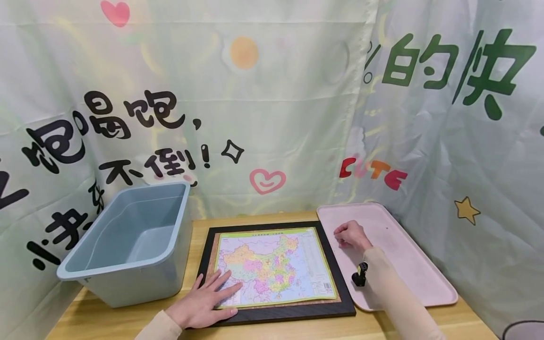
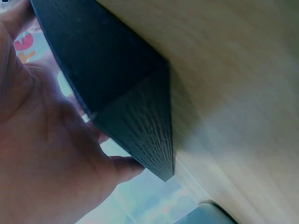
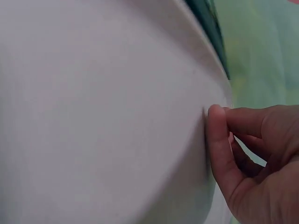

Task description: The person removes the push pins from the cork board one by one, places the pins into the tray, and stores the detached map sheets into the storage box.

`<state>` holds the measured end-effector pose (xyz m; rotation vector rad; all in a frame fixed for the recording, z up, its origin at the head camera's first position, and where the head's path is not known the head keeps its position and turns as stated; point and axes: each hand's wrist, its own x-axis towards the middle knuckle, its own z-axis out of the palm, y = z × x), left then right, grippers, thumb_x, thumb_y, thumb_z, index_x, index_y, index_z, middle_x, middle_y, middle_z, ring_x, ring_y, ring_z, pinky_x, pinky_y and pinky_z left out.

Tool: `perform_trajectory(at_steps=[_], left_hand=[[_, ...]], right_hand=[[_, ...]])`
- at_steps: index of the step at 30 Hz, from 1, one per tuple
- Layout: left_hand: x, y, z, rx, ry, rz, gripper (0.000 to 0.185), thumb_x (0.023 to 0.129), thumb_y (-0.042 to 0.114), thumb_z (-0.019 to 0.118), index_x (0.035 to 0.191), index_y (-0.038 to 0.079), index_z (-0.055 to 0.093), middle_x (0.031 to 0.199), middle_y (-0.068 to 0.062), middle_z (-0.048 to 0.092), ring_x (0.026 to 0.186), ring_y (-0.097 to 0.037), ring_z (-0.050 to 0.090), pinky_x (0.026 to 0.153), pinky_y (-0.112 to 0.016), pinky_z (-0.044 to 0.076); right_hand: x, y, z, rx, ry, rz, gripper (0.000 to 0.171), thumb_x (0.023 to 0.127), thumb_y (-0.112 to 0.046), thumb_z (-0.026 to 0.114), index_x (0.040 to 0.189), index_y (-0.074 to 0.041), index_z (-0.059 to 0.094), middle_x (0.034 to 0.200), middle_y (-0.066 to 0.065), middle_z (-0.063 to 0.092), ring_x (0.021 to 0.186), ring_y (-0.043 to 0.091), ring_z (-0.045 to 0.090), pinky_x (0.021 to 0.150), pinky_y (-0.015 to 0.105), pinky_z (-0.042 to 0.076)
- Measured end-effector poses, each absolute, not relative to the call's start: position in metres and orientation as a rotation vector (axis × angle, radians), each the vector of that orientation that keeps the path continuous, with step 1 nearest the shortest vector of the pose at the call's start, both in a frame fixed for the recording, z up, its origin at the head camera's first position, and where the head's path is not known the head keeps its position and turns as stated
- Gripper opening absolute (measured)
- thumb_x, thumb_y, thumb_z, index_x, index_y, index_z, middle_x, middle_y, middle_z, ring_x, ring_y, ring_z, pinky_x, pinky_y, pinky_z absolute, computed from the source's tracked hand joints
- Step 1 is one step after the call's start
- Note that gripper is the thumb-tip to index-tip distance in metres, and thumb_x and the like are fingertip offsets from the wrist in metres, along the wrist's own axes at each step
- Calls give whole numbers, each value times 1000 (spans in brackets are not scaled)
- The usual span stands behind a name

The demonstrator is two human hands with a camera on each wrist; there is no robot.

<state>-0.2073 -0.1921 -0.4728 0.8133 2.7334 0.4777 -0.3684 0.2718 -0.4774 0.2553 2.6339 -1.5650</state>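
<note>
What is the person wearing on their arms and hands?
Both hands are bare, with no gloves or rings showing. The left hand and the right hand come out of long, light beige sleeves that reach to the wrists. A small black camera unit is strapped at the right wrist.

The wooden table (image 1: 199, 238) is carrying the black-framed map board (image 1: 293, 309) in its middle, while a blue-grey plastic tub (image 1: 127, 274) is standing just left of this board and a pink tray (image 1: 408, 264) is lying just right of it.
</note>
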Motion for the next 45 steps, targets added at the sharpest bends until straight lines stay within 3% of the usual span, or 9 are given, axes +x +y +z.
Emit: perform_trajectory(at_steps=[14, 21, 33, 45], left_hand=[[-205, -190, -474, 797, 2739, 480, 59, 95, 66, 42, 149, 44, 37, 163, -8, 24, 150, -41, 17, 106, -77, 7], [-205, -191, -474, 793, 2738, 470, 59, 95, 67, 41, 150, 44, 37, 163, -8, 24, 150, -40, 17, 107, -77, 6], [-210, -191, -471, 785, 2730, 465, 60, 95, 68, 40, 150, 44, 36, 163, -6, 23, 150, -39, 16, 109, -75, 3], [-210, -191, -470, 800, 2752, 442, 60, 95, 67, 41, 150, 44, 36, 163, -7, 23, 150, -39, 16, 109, -75, 4]], right_hand=[[-362, 275, -478, 288, 2552, -1717, 17, 94, 0, 59, 106, 11, 63, 78, 8, 63, 65, 12, 60, 59, 29, 58], [-361, 268, -480, 206, 2579, -1665, 16, 93, -2, 59, 102, 8, 66, 73, 6, 61, 62, 13, 59, 56, 28, 55], [-353, 245, -470, -112, 2664, -1419, 17, 94, -13, 65, 97, 2, 73, 62, 2, 57, 47, 10, 47, 46, 24, 40], [-345, 230, -462, -183, 2723, -1248, 13, 90, -12, 69, 94, -1, 75, 77, 4, 69, 46, 9, 45, 48, 23, 41]])
